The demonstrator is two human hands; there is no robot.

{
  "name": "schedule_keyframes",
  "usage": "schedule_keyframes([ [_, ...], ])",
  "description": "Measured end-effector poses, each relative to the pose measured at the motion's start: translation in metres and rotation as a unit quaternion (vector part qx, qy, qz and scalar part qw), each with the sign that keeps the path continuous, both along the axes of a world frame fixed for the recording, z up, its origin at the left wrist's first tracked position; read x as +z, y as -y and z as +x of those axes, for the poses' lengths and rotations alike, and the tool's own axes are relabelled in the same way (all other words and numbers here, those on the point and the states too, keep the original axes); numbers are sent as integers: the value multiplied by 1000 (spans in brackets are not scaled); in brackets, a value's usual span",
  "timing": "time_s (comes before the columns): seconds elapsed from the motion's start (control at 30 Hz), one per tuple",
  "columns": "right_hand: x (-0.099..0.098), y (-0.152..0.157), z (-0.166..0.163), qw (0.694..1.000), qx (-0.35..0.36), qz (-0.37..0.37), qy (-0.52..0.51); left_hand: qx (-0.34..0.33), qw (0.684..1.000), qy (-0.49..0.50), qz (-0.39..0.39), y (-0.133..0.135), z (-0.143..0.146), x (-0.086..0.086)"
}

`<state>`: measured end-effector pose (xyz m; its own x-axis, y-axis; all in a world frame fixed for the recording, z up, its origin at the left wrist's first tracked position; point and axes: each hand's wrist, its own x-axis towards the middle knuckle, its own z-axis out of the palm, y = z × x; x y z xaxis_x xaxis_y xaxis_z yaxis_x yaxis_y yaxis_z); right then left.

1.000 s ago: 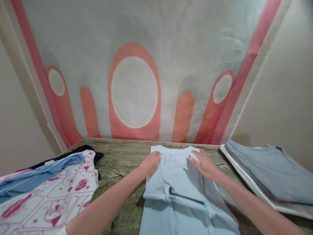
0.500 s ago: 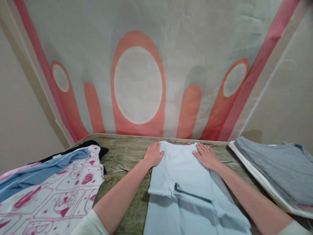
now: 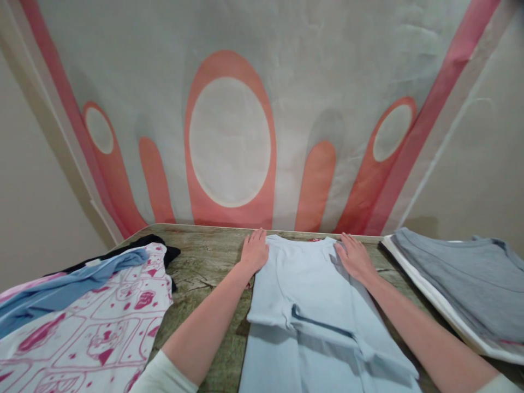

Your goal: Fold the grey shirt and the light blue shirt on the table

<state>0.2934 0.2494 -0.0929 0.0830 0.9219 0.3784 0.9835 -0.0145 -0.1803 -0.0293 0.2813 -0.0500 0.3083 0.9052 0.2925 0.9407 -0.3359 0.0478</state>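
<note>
A light blue garment (image 3: 305, 295) lies folded on the wooden table (image 3: 204, 262), its upper part doubled back over the lower. My left hand (image 3: 254, 251) lies flat, fingers stretched, on the garment's far left corner. My right hand (image 3: 355, 255) lies flat and open on its far right corner. Both forearms reach in from the bottom of the view along the garment's two sides.
On the left lies a heap of clothes: a white shirt with pink print (image 3: 94, 327), a blue one (image 3: 61, 289) and a black one (image 3: 151, 241). A stack of folded grey and white garments (image 3: 458, 284) sits at the right. A red-patterned cloth (image 3: 229, 136) hangs behind the table.
Both hands have slid outward and farther away over the light blue garment, from near its middle to its far corners. The folded cloth now lies flatter.
</note>
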Motion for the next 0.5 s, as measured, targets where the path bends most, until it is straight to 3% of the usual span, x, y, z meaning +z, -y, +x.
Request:
schedule_keyframes([
  [0.13, 5, 3, 2, 999, 22, -8, 31, -61, 998, 12, -27, 1, 0, 8],
  [0.27, 13, 11, -5, 1000, -4, -13, 27, -64, 997, 25, -41, 3, 0, 11],
  [0.5, 22, 20, -14, 998, -6, -51, 36, -87, 993, -31, -69, 7, 4, -3],
])
